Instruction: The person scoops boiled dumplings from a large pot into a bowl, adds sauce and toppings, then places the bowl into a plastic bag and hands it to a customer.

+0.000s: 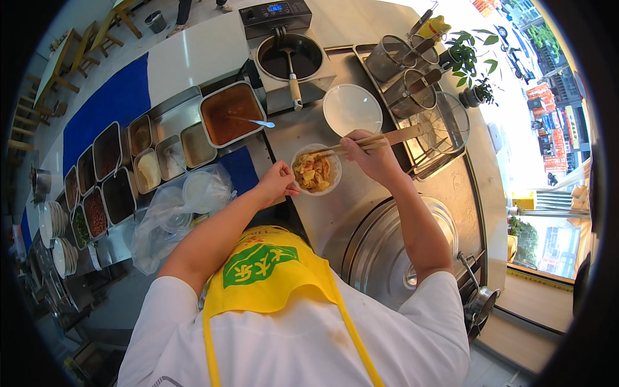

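A round plastic bowl (pixel 337 180) of yellow-brown food pieces (pixel 312 172) stands on the steel counter before me. At its left rim is my left hand (pixel 278 184), fingers bent; whether they grip the rim I cannot tell. My right hand (pixel 368 156) is closed on a pair of wooden chopsticks (pixel 343 147), their tips over the food at the bowl's upper side. An empty white plate (pixel 352 110) lies just beyond the bowl, above my right hand. Clear plastic bags with round tubs (pixel 203 191) lie left of my left hand.
A pot of dark liquid (pixel 309 63) with a ladle stands beyond. To the left are a tray of red-brown sauce (pixel 229 111) and several ingredient containers (pixel 147 170). Strainer baskets (pixel 411 92) stand in a tray at right; a large metal lid (pixel 387 246) lies near my right forearm.
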Motion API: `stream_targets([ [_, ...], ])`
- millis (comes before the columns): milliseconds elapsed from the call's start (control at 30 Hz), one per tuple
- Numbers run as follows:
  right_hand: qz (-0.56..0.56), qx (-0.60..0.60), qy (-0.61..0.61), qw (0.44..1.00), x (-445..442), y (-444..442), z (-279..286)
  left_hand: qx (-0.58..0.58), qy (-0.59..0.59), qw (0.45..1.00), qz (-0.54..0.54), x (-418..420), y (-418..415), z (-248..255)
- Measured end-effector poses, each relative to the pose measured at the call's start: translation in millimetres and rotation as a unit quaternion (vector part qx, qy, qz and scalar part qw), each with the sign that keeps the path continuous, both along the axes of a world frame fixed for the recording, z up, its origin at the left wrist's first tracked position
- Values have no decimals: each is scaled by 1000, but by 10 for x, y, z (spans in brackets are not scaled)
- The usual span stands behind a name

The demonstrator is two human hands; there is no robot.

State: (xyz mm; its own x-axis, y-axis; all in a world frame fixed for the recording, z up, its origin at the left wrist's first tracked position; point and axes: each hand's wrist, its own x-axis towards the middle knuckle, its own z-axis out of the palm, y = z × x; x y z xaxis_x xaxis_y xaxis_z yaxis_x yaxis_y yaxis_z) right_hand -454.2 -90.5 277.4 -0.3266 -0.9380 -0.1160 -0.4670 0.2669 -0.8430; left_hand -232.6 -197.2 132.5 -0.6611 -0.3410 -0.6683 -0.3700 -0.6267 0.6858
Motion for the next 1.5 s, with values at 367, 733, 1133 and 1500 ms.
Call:
stream_targets([
  [367,146,-18,135,980,-135,364,-305,35,-4,998,57,-48,45,38],
  [733,-65,17,-7,998,332,335,-189,10,-8,1000,-7,-143,102,51],
  [1133,217,-130,188,949,218,449,-286,37,12,998,45,-14,102,-22],
  [1500,147,-116,153,970,290,633,4,6,-3,1000,22,-17,100,19],
])
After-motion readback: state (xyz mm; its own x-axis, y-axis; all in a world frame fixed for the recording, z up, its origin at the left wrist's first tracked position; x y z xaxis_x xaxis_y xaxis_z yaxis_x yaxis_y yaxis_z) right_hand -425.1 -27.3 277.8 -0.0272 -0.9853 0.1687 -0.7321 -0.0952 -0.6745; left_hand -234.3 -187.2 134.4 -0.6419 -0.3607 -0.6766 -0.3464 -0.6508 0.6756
